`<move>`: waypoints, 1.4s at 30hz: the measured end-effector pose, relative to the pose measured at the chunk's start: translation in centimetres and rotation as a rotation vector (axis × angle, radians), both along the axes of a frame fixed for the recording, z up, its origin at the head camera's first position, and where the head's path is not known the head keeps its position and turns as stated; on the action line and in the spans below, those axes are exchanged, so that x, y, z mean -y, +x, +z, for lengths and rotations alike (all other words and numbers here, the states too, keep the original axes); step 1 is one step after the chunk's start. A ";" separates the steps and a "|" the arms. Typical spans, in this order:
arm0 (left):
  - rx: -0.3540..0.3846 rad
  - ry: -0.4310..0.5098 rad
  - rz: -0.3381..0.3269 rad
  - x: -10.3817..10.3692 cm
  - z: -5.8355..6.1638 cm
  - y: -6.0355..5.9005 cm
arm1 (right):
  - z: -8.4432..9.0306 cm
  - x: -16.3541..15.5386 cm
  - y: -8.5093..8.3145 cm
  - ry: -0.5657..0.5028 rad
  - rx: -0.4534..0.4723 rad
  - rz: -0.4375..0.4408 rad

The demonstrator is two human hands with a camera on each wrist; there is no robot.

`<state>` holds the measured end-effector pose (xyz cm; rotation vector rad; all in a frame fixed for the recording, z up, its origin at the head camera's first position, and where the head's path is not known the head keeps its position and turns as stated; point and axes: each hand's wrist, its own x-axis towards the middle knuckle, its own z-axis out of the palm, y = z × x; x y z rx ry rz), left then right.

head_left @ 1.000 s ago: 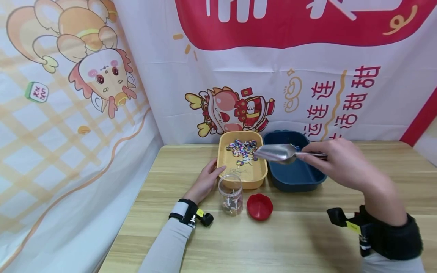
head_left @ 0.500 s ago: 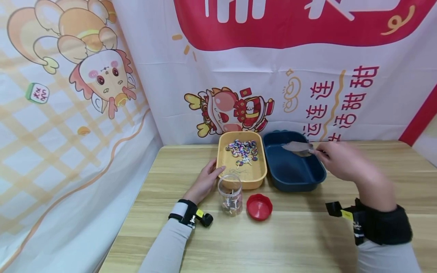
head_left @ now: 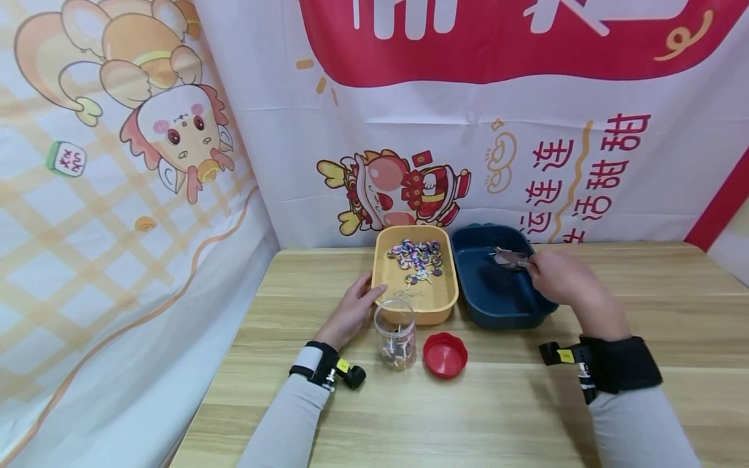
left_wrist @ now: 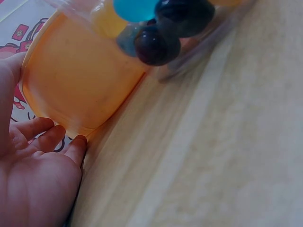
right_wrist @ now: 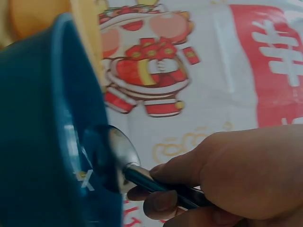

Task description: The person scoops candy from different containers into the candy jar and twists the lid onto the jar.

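Note:
My left hand (head_left: 350, 312) holds the left side of a yellow bin (head_left: 433, 316), thumb over the rim and fingers against its outer wall. Inside lie several small swirl-coloured lollipops (head_left: 414, 253). To the right, my right hand (head_left: 564, 283) grips the handle of a metal scoop (head_left: 510, 259), whose head is down inside a dark blue bin (head_left: 497, 320). In the right wrist view, the scoop (right_wrist: 124, 146) tips into that bin beside a few small white sticks (right_wrist: 85, 178). What lies under the scoop is hidden.
In front of the yellow bin stands a clear lidless jar (head_left: 395, 341) with lollipops inside; round coloured candies (left_wrist: 158, 42) show through it in the left wrist view. A red scalloped dish or lid (head_left: 445, 355) lies beside it. A printed cloth (head_left: 363, 110) hangs behind the table.
The scoop has moved right from above the yellow bin and down into the dark blue bin, with my right hand following. My left hand and the yellow bin stay put.

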<state>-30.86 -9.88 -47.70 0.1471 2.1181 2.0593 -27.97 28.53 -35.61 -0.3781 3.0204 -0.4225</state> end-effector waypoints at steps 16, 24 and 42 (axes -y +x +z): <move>-0.006 -0.006 0.007 0.0 0.0 0.2 | -3.5 0.5 -2.1 -0.044 -0.014 -0.092; -0.016 -0.005 -0.011 0.0 0.1 0.2 | -4.1 0.3 -2.4 -0.085 0.000 -0.131; -0.009 -0.017 -0.009 0.0 0.2 0.6 | -5.5 1.5 -2.9 -0.054 0.035 -0.080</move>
